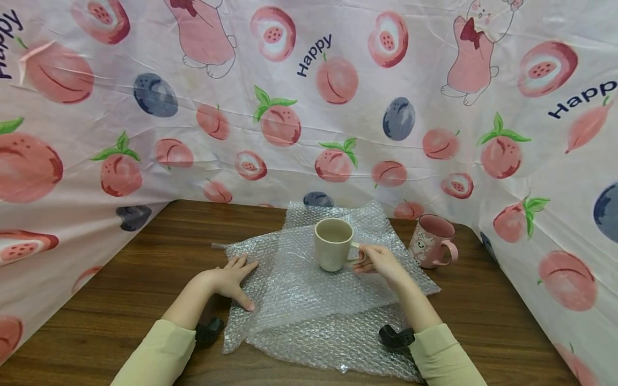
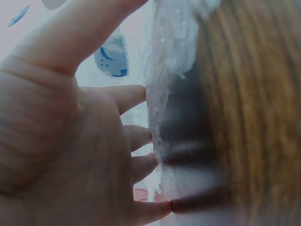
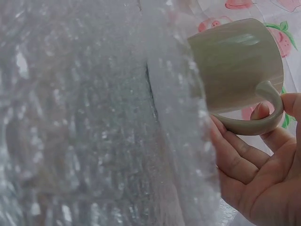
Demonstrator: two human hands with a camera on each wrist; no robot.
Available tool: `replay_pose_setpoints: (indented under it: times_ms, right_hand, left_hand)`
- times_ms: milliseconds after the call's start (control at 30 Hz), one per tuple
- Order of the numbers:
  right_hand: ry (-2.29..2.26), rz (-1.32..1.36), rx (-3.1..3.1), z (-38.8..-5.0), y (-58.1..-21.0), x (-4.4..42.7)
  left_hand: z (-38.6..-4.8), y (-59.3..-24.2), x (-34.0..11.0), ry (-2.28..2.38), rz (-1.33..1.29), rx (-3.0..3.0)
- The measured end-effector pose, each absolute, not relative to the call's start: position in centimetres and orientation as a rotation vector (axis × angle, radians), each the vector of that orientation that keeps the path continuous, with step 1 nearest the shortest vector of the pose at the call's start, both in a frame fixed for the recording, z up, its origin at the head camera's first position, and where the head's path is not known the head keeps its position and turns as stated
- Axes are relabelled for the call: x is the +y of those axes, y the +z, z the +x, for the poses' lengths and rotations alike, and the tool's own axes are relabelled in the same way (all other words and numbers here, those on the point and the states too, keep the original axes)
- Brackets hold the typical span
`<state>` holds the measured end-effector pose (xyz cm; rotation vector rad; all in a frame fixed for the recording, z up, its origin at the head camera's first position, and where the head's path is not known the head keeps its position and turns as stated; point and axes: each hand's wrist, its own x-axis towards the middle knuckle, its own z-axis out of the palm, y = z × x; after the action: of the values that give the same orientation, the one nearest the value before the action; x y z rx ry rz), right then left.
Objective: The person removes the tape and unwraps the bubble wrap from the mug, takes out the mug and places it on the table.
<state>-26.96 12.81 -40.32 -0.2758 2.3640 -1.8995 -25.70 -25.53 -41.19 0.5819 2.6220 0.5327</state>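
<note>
A pale cream mug (image 1: 332, 247) stands upright on layered sheets of bubble wrap (image 1: 309, 300) in the middle of the table. My right hand (image 1: 379, 261) holds its handle from the right; in the right wrist view the thumb and fingers (image 3: 240, 157) pinch round the handle (image 3: 254, 126). My left hand (image 1: 233, 280) rests with spread fingers on the left edge of the bubble wrap. In the left wrist view, its fingertips (image 2: 148, 162) touch the edge of the clear wrap (image 2: 171, 42).
A pink mug (image 1: 434, 241) with a printed pattern stands at the back right, beside the wrap, its handle facing right. The brown wooden table (image 1: 159, 257) shows on both sides. A fruit-printed cloth (image 1: 289, 161) encloses the back and sides.
</note>
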Motion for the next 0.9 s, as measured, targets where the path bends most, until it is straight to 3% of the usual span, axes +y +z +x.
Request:
replay_pose_setpoints:
  times_ms: [900]
  right_hand:
    - [-2.015, -0.215, 2.358, -25.9, -38.3, 13.5]
  left_hand:
    - [-25.5, -40.9, -25.5, 0.522, 0.598, 2.63]
